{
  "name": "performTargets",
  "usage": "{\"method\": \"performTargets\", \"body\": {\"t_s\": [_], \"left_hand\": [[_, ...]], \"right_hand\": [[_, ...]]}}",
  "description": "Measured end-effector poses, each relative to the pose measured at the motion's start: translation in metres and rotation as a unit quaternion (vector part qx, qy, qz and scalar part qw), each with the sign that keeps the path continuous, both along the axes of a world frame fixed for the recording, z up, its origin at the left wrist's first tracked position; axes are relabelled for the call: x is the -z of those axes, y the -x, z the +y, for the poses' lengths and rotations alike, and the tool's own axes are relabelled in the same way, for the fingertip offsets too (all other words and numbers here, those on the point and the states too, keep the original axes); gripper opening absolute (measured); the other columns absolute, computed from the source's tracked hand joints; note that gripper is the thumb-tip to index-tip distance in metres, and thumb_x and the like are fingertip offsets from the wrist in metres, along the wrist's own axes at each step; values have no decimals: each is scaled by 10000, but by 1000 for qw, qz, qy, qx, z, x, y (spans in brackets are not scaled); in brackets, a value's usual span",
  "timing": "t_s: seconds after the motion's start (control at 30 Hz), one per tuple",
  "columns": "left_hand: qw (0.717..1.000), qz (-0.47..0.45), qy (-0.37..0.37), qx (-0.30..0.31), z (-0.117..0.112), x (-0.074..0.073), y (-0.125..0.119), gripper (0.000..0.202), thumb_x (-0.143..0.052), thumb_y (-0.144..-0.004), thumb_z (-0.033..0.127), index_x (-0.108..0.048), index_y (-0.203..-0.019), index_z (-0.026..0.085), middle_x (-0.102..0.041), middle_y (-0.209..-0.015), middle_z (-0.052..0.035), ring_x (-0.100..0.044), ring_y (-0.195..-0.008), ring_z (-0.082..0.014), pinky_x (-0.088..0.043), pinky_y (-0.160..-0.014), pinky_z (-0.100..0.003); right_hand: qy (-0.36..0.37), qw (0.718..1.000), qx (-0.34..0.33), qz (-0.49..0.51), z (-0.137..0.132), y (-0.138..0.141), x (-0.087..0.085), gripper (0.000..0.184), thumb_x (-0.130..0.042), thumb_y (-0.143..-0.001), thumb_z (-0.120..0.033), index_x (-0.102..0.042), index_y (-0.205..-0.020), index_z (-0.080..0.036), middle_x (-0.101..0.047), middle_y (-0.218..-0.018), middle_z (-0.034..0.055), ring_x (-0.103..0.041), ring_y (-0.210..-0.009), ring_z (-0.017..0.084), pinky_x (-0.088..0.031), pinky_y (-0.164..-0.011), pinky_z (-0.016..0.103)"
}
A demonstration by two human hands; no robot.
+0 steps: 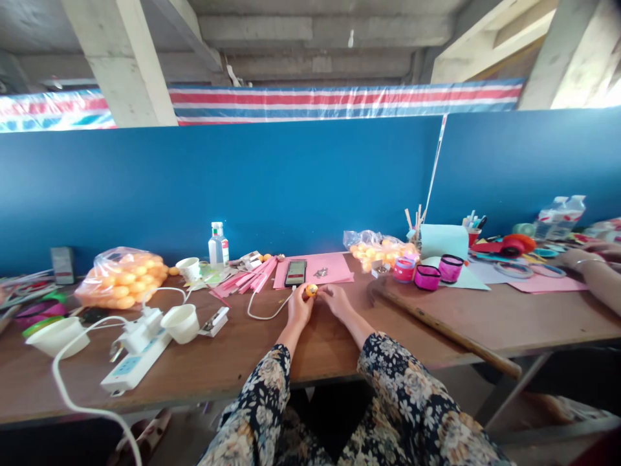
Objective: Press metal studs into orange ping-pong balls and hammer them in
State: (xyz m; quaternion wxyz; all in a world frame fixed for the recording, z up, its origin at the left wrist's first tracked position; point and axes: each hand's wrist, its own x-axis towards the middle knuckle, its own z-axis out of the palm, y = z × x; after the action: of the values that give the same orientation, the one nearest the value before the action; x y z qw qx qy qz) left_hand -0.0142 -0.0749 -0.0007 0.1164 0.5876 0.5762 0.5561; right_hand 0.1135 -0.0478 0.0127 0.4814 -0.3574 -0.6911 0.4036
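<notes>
My left hand (pixel 299 307) is closed around a small orange ball (pixel 312 290) with dark marks on it, above the front middle of the table. Close to the ball's right side, my right hand (pixel 336 301) has its thumb and fingers pinched together; whatever is between them is too small to make out. Just beyond my hands lies a pink sheet (pixel 339 268) with a small cluster of metal pieces (pixel 321 272) on it. A dark handheld device (pixel 295 272) with a white cable rests at that sheet's left part.
Clear bags of orange balls stand left (pixel 123 278) and right (pixel 378 251). A power strip (pixel 138 362), a white cup (pixel 180 323) and a long wooden handle (pixel 451 333) lie on the table (pixel 272 349). Another person's arm (pixel 596 275) reaches in at right. A blue partition (pixel 291 181) rises behind.
</notes>
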Motion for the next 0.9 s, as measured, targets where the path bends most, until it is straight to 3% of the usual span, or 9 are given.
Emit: {"method": "performTargets", "body": {"t_s": [0.9], "left_hand": [[1000, -27, -10, 6, 2, 3, -1, 356, -573, -673, 84, -579, -1019, 167, -639, -1036, -93, -619, -915, -196, -494, -821, -352]], "right_hand": [[-12, 999, 2, -38, 4, 0, 3, 257, -542, -733, -358, -664, -768, -134, -693, -768, 56, -618, -690, 183, -469, -659, 282]]}}
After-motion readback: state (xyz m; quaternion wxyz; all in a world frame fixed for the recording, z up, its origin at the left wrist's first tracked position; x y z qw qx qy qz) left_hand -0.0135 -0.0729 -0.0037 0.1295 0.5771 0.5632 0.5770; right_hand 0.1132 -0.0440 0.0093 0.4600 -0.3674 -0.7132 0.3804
